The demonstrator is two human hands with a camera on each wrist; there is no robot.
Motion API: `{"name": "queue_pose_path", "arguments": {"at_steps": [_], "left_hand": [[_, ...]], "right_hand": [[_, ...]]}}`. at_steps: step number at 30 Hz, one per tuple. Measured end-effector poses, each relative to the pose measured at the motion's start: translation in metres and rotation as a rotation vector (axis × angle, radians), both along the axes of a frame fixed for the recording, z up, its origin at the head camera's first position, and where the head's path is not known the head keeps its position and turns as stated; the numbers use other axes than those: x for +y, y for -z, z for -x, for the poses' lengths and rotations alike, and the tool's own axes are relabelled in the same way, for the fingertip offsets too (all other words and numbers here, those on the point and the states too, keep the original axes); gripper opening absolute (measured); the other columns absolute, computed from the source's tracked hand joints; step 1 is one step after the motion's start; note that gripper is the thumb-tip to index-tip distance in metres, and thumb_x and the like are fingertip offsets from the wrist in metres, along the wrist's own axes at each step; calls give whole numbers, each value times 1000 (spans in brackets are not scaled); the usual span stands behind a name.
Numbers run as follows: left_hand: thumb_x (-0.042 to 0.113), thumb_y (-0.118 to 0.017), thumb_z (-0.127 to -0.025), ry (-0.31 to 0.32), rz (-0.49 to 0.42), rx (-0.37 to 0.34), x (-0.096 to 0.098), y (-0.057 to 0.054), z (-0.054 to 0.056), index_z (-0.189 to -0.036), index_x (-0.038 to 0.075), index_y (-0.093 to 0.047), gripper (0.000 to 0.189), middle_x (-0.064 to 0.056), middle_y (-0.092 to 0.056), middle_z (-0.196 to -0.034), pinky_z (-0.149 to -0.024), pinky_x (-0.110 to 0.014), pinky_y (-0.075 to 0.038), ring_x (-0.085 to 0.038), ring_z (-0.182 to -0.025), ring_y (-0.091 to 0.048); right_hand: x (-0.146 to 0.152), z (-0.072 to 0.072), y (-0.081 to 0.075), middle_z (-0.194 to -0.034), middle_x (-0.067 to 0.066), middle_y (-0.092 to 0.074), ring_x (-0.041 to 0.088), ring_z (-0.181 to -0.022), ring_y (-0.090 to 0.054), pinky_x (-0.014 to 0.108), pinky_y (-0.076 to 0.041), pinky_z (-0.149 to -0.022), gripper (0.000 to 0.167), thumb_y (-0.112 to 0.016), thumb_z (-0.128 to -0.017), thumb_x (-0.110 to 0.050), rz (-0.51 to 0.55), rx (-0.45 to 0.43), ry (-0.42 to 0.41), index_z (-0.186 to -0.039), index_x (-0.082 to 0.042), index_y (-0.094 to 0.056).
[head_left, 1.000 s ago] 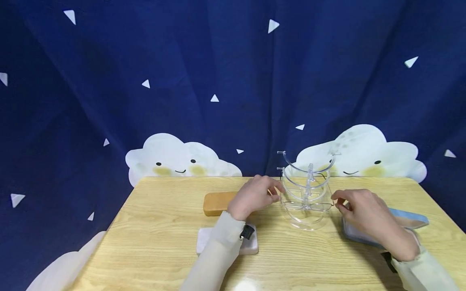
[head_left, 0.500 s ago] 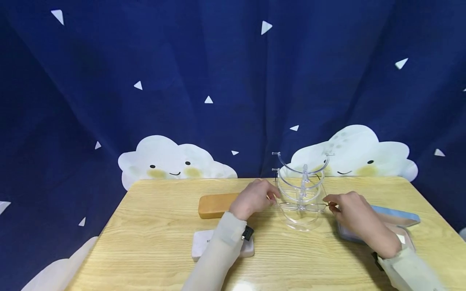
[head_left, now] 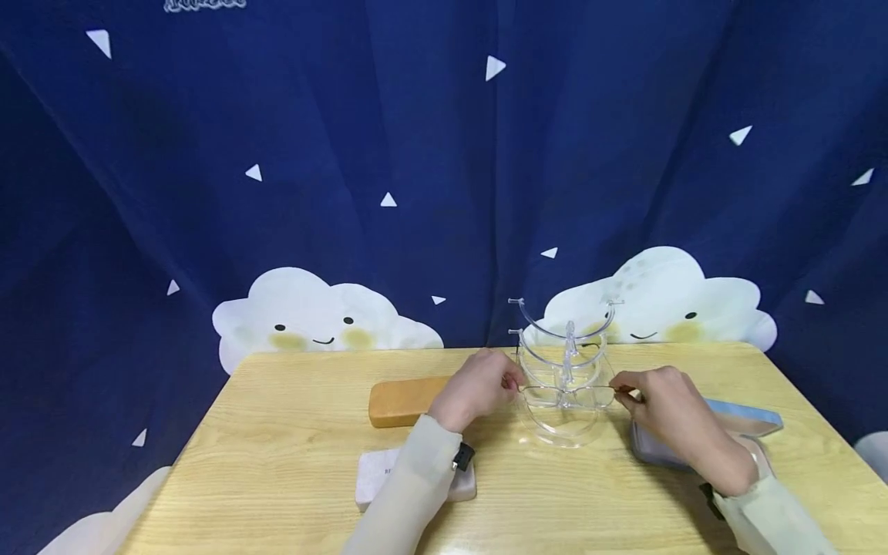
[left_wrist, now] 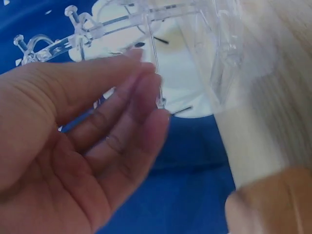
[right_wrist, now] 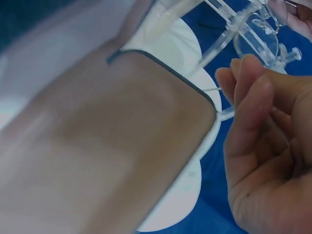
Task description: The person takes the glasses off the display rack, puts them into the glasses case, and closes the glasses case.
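A pair of thin-rimmed glasses [head_left: 565, 392] is level in front of a clear tiered display stand [head_left: 570, 351], near its lower arcs. Whether the frame touches the stand cannot be told. My left hand [head_left: 479, 389] pinches the left side of the frame by the hinge, and in the left wrist view a thin temple [left_wrist: 155, 48] runs away from the fingertips. On the other side my right hand [head_left: 669, 412] pinches the right hinge end. Below that hand lies an open blue glasses case [head_left: 745, 417], partly covered by the wrist.
An orange glasses case [head_left: 402, 402] lies left of the stand, partly behind the left hand. Nearer me, a whitish case [head_left: 375, 472] is half covered by the left sleeve. Behind the wooden table [head_left: 291, 432] hangs a dark blue curtain [head_left: 444, 154].
The glasses have risen slightly against the stand, with both hands still pinching their sides. The head view has shifted a little, so the whole scene sits further left and lower.
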State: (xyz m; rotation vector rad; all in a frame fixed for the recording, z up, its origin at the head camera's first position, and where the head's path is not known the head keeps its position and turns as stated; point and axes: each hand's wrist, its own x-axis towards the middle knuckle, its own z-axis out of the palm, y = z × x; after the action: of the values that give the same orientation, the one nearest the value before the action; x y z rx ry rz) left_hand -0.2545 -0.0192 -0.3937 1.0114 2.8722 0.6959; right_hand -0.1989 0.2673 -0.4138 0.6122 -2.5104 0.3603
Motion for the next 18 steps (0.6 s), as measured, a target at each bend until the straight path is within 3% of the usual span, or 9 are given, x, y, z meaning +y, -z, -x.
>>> {"name": "queue_pose_path", "arguments": {"at_steps": [4,8,13,18], "left_hand": [[3,-76,-90,42,-39,56,-9,-4,-5,-93,18,-83,16,10,-77,-85,-67,-8,-46,4,-72,-60],[9,-79,-92,62,-101,125,-18,-11,-11,-98,18,-84,12,7,-82,-97,-75,-12,-55,1,-83,-71],[15,-78,-94,99,-138,325,-30,-18,-20,-103,17,-84,12,6,-82,-101,-81,-20,-60,-4,-89,-76],[16,-75,-96,118,-208,529,-37,-25,-30,-106,15,-84,13,6,-80,-98,-78,-18,-60,-4,-86,-74]], "right_hand": [[-2,-5,-8,-69,-7,-74,-9,-55,-44,20,-40,-47,25,-89,-69,3,42,102,-50,-80,-17,-79],[-3,-12,-21,-74,-5,-76,-13,-58,-49,13,-42,-49,26,-89,-67,4,91,142,-106,-84,-14,-80],[-5,-19,-36,-74,-1,-77,-14,-55,-50,9,-44,-49,29,-87,-64,8,168,206,-167,-85,-11,-80],[-5,-25,-47,-71,1,-76,-13,-55,-51,9,-44,-49,2,-82,-86,-9,231,258,-217,-85,-11,-81]]}}
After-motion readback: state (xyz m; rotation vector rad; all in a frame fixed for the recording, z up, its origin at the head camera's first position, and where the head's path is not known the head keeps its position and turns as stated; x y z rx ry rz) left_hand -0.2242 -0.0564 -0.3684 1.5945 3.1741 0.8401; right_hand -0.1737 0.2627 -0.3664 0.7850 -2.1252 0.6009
